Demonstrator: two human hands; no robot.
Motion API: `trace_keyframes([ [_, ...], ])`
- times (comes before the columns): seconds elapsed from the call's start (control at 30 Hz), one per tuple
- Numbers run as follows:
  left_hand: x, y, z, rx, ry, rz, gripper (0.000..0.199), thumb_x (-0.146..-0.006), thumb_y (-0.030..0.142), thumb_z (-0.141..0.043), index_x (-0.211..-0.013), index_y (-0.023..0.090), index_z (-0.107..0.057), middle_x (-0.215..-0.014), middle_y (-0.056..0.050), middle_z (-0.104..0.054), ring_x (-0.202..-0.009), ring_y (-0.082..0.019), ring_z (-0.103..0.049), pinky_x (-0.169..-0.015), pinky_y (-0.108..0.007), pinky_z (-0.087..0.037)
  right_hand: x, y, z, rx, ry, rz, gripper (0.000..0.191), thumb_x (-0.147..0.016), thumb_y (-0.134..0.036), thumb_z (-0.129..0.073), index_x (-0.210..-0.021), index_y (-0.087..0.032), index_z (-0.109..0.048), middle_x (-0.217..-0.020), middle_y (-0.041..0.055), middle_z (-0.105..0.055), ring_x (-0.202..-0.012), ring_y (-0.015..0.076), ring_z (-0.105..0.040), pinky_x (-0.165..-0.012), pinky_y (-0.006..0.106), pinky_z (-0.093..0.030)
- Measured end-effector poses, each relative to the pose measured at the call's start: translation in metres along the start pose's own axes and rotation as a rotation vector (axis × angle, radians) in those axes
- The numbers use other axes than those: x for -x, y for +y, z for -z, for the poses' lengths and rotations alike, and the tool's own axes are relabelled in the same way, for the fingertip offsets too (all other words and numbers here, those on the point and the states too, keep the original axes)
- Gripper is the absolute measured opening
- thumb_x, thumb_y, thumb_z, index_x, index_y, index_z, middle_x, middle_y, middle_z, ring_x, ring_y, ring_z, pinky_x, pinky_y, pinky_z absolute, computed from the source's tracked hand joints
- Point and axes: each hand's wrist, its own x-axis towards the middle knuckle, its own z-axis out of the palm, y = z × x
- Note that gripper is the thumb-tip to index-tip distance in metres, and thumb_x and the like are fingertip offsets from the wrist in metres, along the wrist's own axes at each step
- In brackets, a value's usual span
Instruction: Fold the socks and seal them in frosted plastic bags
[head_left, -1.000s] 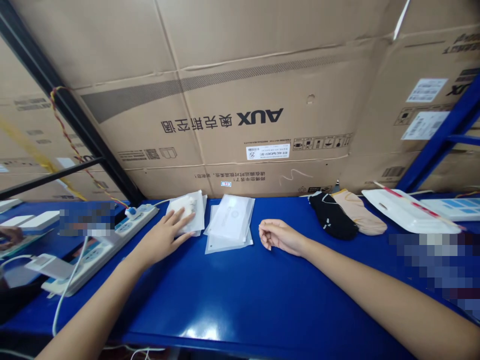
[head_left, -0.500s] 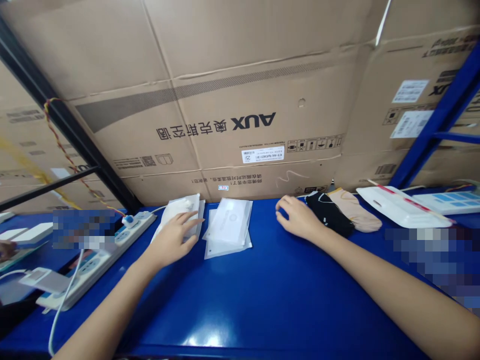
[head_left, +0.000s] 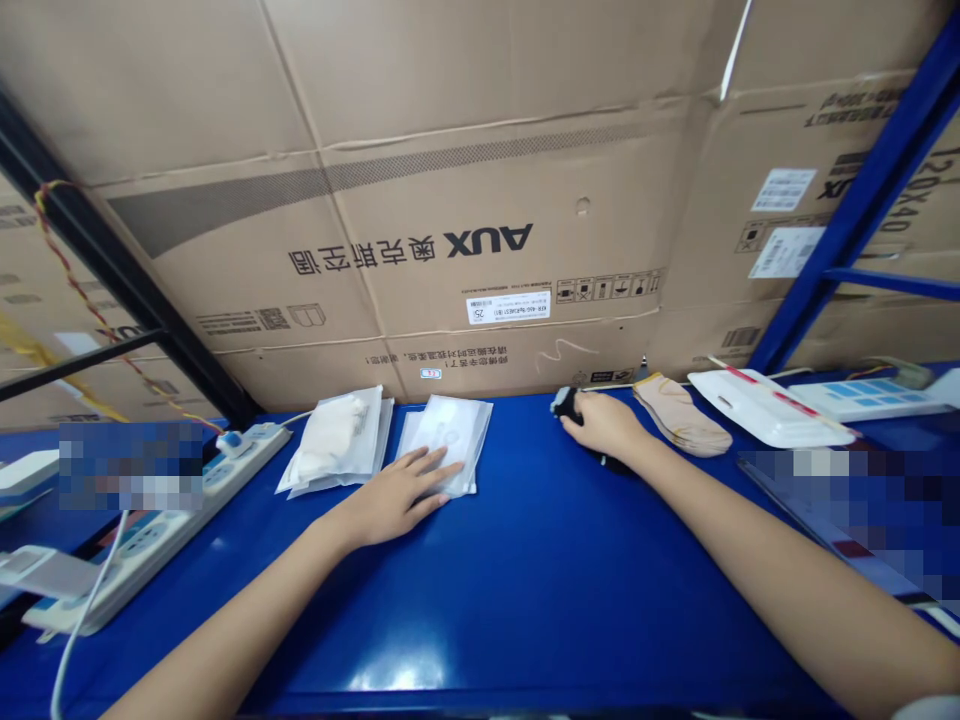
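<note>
My left hand (head_left: 397,495) lies with fingers spread on the lower part of the translucent flat bags (head_left: 461,425) at the middle of the blue table. To its left, more translucent bags, the top one with a white item (head_left: 330,435) inside, lie by the power strip. My right hand (head_left: 604,428) is closed on a black sock (head_left: 568,403), which shows on both sides of the fingers and is partly hidden under the palm. Just right of that hand lie beige socks (head_left: 682,415).
A power strip (head_left: 169,510) with plugs and a white cable runs along the left. On the right are a white foam tray (head_left: 772,408) with a red-and-white stick across it and a white-and-blue panel (head_left: 862,397). A large cardboard sheet (head_left: 420,180) stands behind the table.
My left hand has moved right, off the bags with the white item and onto the middle bags. My right hand has moved onto the black sock and closed on it. The view has shifted slightly.
</note>
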Motion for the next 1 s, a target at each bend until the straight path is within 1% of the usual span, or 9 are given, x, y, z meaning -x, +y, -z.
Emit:
trace_keyframes([
  [0.13,0.001,0.014,0.007,-0.049,0.012,0.01,0.049,-0.101,0.037,-0.033,-0.149,0.036,-0.039,-0.151,-0.005,-0.046,-0.125,-0.028,-0.051,-0.105,-0.044,-0.041,0.01,-0.033,-0.008,-0.206,0.01,0.294,0.022,-0.082,-0.041,-0.064,-0.077,-0.02,-0.057,-0.084,0.008,-0.068,-0.077,0.0224,-0.061,-0.063,0.029,-0.036],
  [0.23,-0.001,0.031,0.01,-0.078,0.038,0.032,0.049,-0.097,0.029,-0.036,-0.145,0.029,-0.046,-0.141,-0.009,-0.054,-0.114,-0.029,-0.055,-0.099,-0.044,-0.044,0.015,-0.048,-0.012,-0.282,-0.013,0.389,0.024,-0.08,-0.042,-0.067,-0.077,-0.021,-0.056,-0.083,0.006,-0.066,-0.077,0.0212,-0.059,-0.062,0.028,-0.034],
  [0.37,-0.014,0.044,0.013,0.012,0.087,0.102,0.041,-0.093,0.035,-0.044,-0.13,0.024,-0.058,-0.123,-0.011,-0.061,-0.105,-0.028,-0.059,-0.087,-0.038,-0.048,0.011,-0.053,-0.01,-0.317,-0.047,0.428,0.029,-0.077,-0.045,-0.069,-0.075,-0.021,-0.055,-0.081,0.0045,-0.065,-0.075,0.0194,-0.058,-0.062,0.028,-0.032],
  [0.47,-0.035,0.047,0.012,0.165,0.145,0.202,0.035,-0.095,0.045,-0.041,-0.109,0.022,-0.065,-0.107,-0.008,-0.066,-0.086,-0.023,-0.064,-0.072,-0.033,-0.047,0.0,-0.056,-0.007,-0.311,-0.135,0.456,0.039,-0.07,-0.053,-0.074,-0.07,-0.021,-0.052,-0.076,0.0022,-0.064,-0.068,0.0168,-0.055,-0.058,0.027,-0.03],
  [0.57,-0.06,0.047,0.008,0.244,0.235,0.28,0.043,-0.095,0.053,-0.038,-0.082,0.02,-0.064,-0.082,-0.006,-0.066,-0.077,-0.022,-0.062,-0.066,-0.031,-0.042,-0.01,-0.063,-0.007,-0.269,-0.227,0.463,0.051,-0.064,-0.064,-0.075,-0.065,-0.021,-0.047,-0.067,0.0006,-0.06,-0.06,0.0151,-0.05,-0.054,0.027,-0.026],
  [0.63,-0.074,0.047,0.002,0.245,0.28,0.317,0.046,-0.094,0.055,-0.04,-0.071,0.02,-0.06,-0.071,-0.006,-0.064,-0.075,-0.022,-0.061,-0.062,-0.031,-0.038,-0.012,-0.066,-0.011,-0.245,-0.205,0.474,0.054,-0.065,-0.068,-0.072,-0.064,-0.022,-0.045,-0.065,0.0006,-0.057,-0.058,0.015,-0.047,-0.053,0.027,-0.024],
  [0.77,-0.086,0.044,-0.013,0.291,0.298,0.352,0.046,-0.091,0.054,-0.045,-0.062,0.02,-0.055,-0.065,-0.004,-0.062,-0.067,-0.02,-0.058,-0.056,-0.03,-0.032,-0.01,-0.064,-0.021,-0.296,-0.074,0.543,0.053,-0.069,-0.068,-0.069,-0.066,-0.022,-0.043,-0.067,0.0,-0.054,-0.061,0.0152,-0.046,-0.054,0.027,-0.023],
  [0.87,-0.086,0.04,-0.023,0.308,0.319,0.31,0.045,-0.091,0.052,-0.046,-0.059,0.021,-0.054,-0.062,-0.002,-0.061,-0.067,-0.019,-0.057,-0.06,-0.03,-0.035,-0.012,-0.059,-0.025,-0.353,-0.081,0.599,0.05,-0.073,-0.064,-0.068,-0.067,-0.022,-0.042,-0.069,-0.001,-0.053,-0.062,0.0141,-0.045,-0.056,0.027,-0.025],
  [1.0,-0.084,0.038,-0.028,0.299,0.325,0.268,0.043,-0.092,0.049,-0.045,-0.061,0.021,-0.055,-0.061,-0.002,-0.06,-0.067,-0.019,-0.056,-0.065,-0.031,-0.038,-0.016,-0.055,-0.026,-0.406,-0.105,0.632,0.043,-0.08,-0.056,-0.065,-0.068,-0.021,-0.041,-0.071,-0.0017,-0.053,-0.063,0.013,-0.046,-0.058,0.026,-0.026],
])
